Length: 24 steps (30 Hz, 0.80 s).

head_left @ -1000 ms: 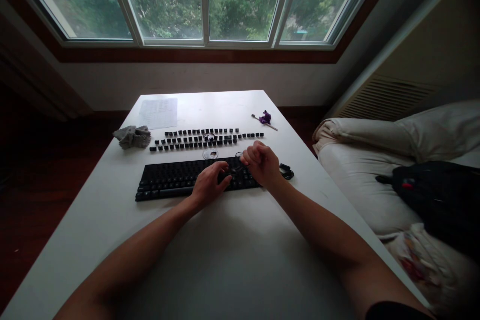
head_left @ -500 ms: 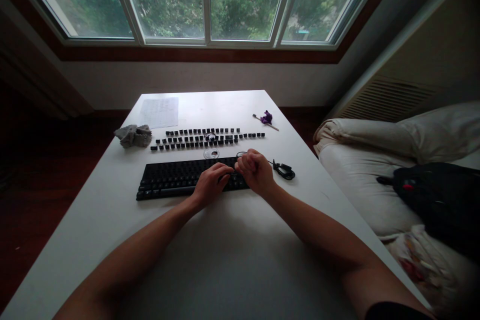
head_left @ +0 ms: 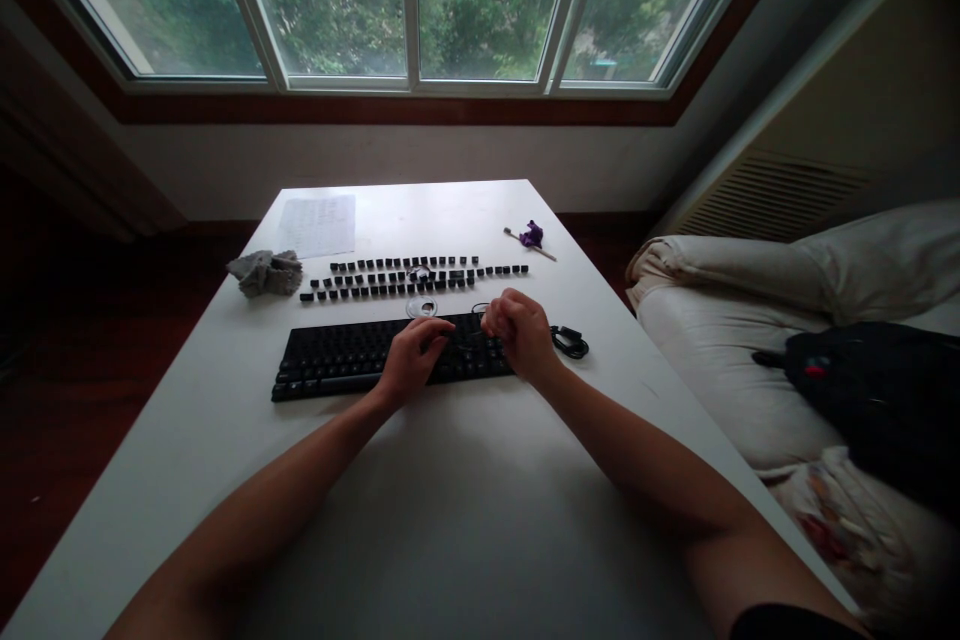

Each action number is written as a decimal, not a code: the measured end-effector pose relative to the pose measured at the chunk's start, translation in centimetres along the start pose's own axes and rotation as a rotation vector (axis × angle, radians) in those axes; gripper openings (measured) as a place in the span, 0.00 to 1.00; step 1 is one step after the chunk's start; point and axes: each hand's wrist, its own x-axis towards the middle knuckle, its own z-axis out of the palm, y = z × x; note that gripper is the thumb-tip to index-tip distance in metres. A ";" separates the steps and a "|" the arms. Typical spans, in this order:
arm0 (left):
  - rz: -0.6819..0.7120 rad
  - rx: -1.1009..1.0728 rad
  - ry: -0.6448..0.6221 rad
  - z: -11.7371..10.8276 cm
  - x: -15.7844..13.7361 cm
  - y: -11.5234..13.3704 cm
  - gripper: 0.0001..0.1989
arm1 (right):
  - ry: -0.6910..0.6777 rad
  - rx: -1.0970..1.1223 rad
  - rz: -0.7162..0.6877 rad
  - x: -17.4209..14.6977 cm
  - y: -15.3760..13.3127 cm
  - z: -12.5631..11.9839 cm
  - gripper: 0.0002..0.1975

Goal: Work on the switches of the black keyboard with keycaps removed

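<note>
A black keyboard (head_left: pixel 337 360) lies across the white table in front of me. My left hand (head_left: pixel 412 356) is over its right half, fingers stretched to the right and thumb a little apart, with nothing visible between them. Over the keyboard's right end, my right hand (head_left: pixel 523 332) is closed like a fist. Whatever it grips is too small or hidden to make out. Behind the keyboard, black keycaps (head_left: pixel 382 292) lie in rows. A small clear round dish or lid (head_left: pixel 421 307) sits between the keycaps and the keyboard.
A coiled black cable (head_left: pixel 571 344) lies right of the keyboard. On the table (head_left: pixel 450 480) are a grey cloth (head_left: pixel 265 274), a printed sheet (head_left: pixel 318 225), and a brush (head_left: pixel 541 247) beside a crumpled purple item (head_left: pixel 532 234). A sofa (head_left: pixel 697 350) with a black bag (head_left: pixel 870 390) stands right.
My right hand has moved slightly right, away from my left hand. My left hand has shifted a little left and up, widening the gap between them and showing more of the keys.
</note>
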 end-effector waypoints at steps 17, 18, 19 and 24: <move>-0.188 -0.361 0.016 0.3 0.2 -0.9 0.13 | -0.361 -0.954 -0.266 0.4 3.3 -2.2 0.09; -0.188 -0.385 0.016 0.3 0.1 -1.0 0.14 | -0.373 -0.974 -0.268 0.4 3.5 -2.3 0.10; -0.189 -0.402 0.016 0.4 0.1 -1.0 0.16 | -0.383 -0.990 -0.273 0.4 3.6 -2.3 0.10; -0.201 -0.389 -0.004 0.5 0.0 -1.2 0.18 | -0.397 -1.014 -0.306 0.5 4.2 -2.5 0.11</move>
